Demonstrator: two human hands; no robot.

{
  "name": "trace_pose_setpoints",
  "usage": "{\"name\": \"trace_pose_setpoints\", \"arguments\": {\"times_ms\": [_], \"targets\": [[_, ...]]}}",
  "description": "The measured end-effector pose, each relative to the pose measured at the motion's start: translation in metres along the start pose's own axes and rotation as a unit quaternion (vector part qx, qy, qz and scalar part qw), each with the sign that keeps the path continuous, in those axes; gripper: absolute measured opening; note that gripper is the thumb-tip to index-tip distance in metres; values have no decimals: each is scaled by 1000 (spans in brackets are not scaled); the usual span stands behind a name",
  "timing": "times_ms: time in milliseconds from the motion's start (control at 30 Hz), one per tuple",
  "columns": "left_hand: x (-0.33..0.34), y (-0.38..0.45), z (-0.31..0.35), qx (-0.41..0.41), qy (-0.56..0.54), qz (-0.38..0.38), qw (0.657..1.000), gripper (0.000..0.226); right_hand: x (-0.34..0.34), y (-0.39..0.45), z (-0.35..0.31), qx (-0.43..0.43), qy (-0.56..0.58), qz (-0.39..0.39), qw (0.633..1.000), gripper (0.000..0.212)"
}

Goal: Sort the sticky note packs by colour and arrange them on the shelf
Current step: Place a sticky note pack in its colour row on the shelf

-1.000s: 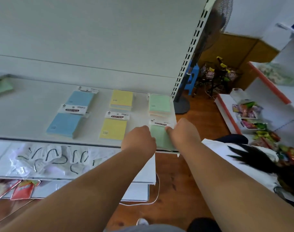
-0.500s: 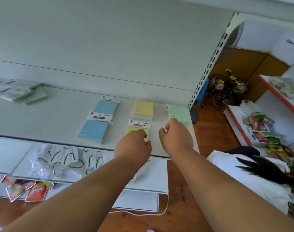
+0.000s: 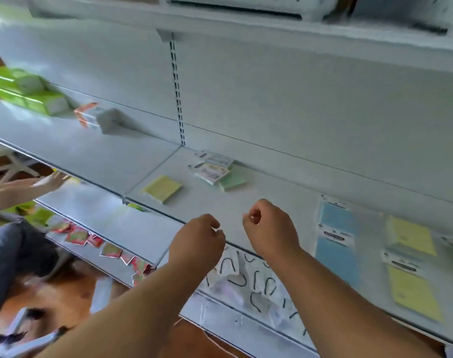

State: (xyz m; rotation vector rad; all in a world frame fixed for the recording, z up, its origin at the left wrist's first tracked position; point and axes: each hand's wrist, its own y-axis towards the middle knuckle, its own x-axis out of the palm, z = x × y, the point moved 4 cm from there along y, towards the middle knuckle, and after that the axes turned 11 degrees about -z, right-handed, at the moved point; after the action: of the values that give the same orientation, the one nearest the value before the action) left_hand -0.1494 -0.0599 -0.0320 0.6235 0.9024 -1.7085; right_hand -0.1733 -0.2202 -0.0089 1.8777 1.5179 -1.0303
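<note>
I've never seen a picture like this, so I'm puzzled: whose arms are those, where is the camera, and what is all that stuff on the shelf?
The arms belong to a person wearing a camera on their head, so you see what they see, looking down at a white shop shelf. The left hand and right hand hover above it with fingers loosely curled, holding nothing. On the shelf lie packs of sticky notes: a loose yellow pack, a small mixed pile with a green pack in it, and on the right neat blue packs beside yellow packs. The picture is blurry, so the labels cannot be read. At the far left, another person's hand reaches in.
</note>
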Motion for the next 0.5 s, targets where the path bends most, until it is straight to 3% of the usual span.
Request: {"name": "trace_pose_setpoints", "arguments": {"times_ms": [233,333,500], "targets": [[-50,58,-73,-108,-104,53,987,40,58,91,-75,-90,1,-110,990,14],[-60,75,-93,-137,-143,29,980,51,89,123,-100,-97,-5,-168,981,29],[-72,104,-106,-100,-169,-9,980,46,109,157,-110,-39,-125,-135,982,38]]}}
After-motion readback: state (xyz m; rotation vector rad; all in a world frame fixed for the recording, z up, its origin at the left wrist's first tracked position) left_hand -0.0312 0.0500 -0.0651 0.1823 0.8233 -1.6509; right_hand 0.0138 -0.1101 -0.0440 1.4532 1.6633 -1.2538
